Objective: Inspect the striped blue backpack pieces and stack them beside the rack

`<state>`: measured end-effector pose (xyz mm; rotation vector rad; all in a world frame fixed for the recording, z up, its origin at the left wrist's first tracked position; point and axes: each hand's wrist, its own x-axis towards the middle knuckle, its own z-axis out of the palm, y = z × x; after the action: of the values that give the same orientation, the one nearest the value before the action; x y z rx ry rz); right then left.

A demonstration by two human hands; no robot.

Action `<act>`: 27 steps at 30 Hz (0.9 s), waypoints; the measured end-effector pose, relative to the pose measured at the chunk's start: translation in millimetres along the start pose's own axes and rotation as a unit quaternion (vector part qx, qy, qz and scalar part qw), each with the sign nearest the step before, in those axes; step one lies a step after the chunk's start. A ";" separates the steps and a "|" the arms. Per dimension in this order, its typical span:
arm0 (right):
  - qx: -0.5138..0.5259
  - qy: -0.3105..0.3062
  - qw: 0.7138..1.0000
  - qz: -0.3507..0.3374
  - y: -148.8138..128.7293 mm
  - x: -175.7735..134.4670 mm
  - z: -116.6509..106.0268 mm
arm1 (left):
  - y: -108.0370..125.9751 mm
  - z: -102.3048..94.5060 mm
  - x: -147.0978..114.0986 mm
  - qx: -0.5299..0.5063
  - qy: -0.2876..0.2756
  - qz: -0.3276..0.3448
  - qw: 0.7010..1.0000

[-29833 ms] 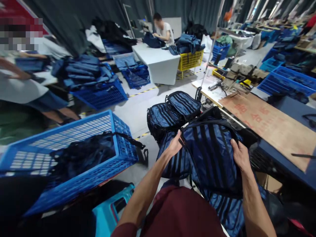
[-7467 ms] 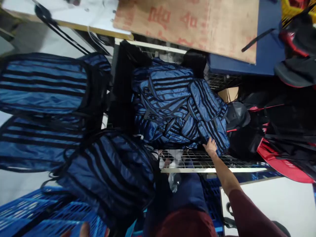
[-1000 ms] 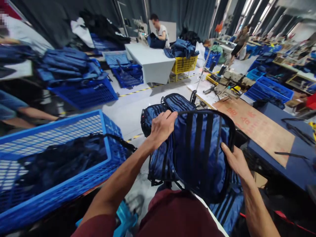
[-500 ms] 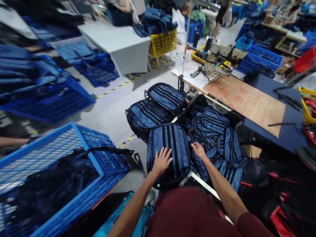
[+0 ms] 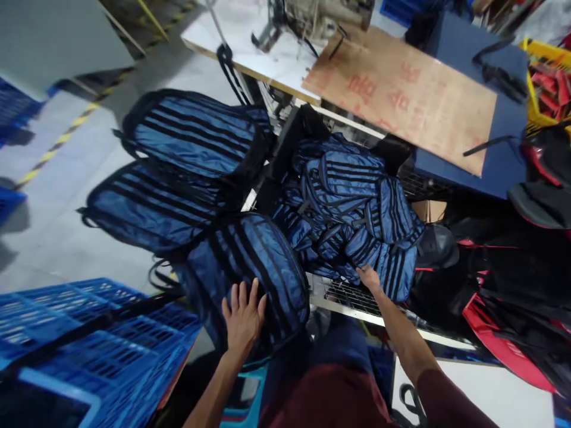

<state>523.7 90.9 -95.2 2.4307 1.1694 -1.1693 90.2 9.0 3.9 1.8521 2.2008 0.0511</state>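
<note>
A blue backpack (image 5: 276, 267) with black stripes lies in front of me. My left hand (image 5: 243, 315) rests flat on its striped face, fingers spread. Past it are two more blue striped backpacks, one at the far left (image 5: 196, 134) and one nearer (image 5: 151, 205). To the right, a pile of smaller blue striped bag pieces (image 5: 352, 178) fills a wire-mesh holder with a white rim. At the pile's near edge is my right hand (image 5: 369, 278), its fingers drawn together against a striped piece (image 5: 395, 267). What its fingertips pinch, if anything, is hidden.
A blue plastic crate (image 5: 111, 339) with a black strap stands at lower left. Beyond the pile are a cardboard sheet (image 5: 401, 95) with red writing and a sewing table (image 5: 250, 56). Black-and-red bags (image 5: 504, 339) lie to the right. Yellow-black tape (image 5: 62, 139) crosses the floor.
My view has turned down and toward the pile. My right hand has moved from beside the near backpack to the pile's near edge. My left hand stays on the backpack, which now lies more slanted.
</note>
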 end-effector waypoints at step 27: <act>0.424 -0.051 0.894 -0.133 36.0 -117.2 -227.5 | 255.1 -63.9 -17.8 -0.367 -0.223 0.237 0.872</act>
<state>636.2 108.8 136.8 2.7520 1.1346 -2.2514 324.4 47.9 118.5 1.6612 1.1393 0.4381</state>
